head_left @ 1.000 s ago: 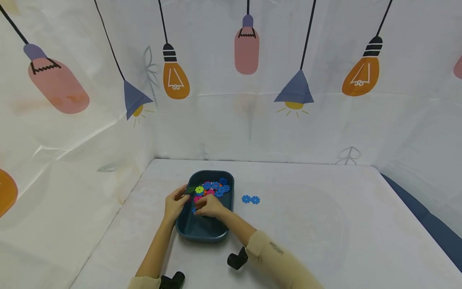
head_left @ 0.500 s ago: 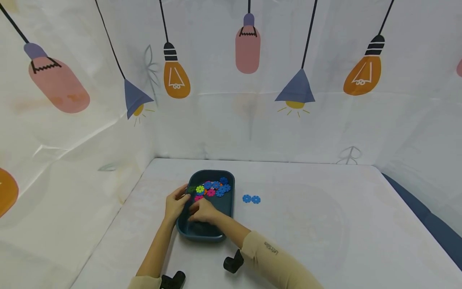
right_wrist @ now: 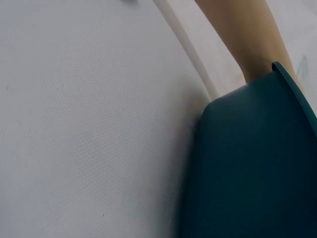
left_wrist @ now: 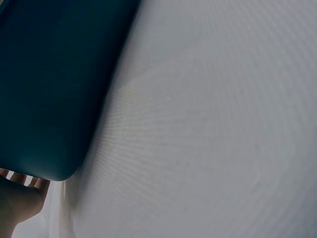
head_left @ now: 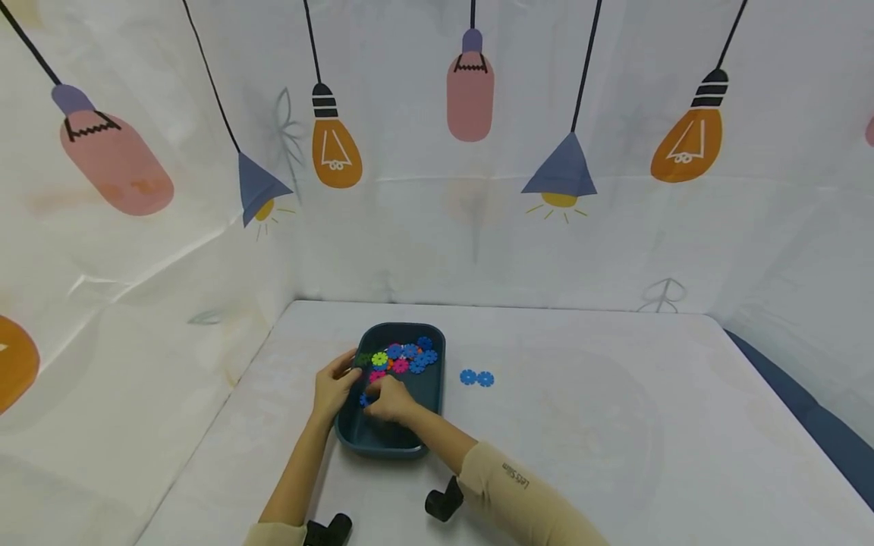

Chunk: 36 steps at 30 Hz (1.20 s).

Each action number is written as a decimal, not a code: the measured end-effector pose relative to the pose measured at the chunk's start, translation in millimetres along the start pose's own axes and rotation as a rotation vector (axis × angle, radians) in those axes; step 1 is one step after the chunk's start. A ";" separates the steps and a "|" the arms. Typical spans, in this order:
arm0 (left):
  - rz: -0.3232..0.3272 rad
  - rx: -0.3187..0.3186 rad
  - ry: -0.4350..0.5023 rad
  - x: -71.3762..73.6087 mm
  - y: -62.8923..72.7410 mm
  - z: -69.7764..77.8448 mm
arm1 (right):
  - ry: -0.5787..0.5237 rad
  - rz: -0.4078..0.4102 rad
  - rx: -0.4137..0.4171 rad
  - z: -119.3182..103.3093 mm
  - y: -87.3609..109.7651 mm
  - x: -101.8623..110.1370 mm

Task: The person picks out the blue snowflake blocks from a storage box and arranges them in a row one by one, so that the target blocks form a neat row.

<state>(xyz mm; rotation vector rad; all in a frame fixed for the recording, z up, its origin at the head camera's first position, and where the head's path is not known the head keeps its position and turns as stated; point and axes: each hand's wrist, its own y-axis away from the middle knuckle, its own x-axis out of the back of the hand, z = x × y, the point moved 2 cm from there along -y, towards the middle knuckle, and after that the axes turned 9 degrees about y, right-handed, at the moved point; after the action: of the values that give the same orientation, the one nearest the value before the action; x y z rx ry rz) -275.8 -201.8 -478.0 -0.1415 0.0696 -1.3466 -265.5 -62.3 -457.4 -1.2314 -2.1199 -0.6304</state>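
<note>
In the head view my left hand (head_left: 333, 387) holds the left rim of a dark teal tray (head_left: 389, 449), thumb at the rim and fingers along the outer wall. My right hand (head_left: 391, 400) reaches inside the tray with bent fingers. At its thumb and index tips it pinches a small blue flower-shaped disc (head_left: 364, 400), partly hidden. Several more flower discs (head_left: 410, 351), in blue, pink, orange and yellow-green, lie heaped at the tray's far end. The left wrist view shows the tray's outer wall (left_wrist: 44, 99) with fingers (left_wrist: 42, 185) at its end.
Right of the tray, two blue flower discs (head_left: 476, 378) lie side by side on the white table (head_left: 587, 425), joined or touching. A white sheet (head_left: 410, 243) printed with lamps hangs behind the table. Dark wrist mounts (head_left: 444, 500) stick out below the sleeves.
My right hand moved left and nearer inside the tray, covering the blue disc, then back slightly right, and the disc shows again at its fingertips. My left hand keeps its hold on the rim.
</note>
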 end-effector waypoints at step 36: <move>-0.001 0.036 -0.025 -0.4 0.6 2.1 | -0.520 -0.145 -0.064 -6.0 15.9 -9.7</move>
<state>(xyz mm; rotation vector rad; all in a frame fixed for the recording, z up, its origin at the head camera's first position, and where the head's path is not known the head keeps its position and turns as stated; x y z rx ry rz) -275.0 -201.1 -476.1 -0.1280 0.0241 -1.3464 -246.1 -64.8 -458.3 -1.4000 -2.6526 -0.4755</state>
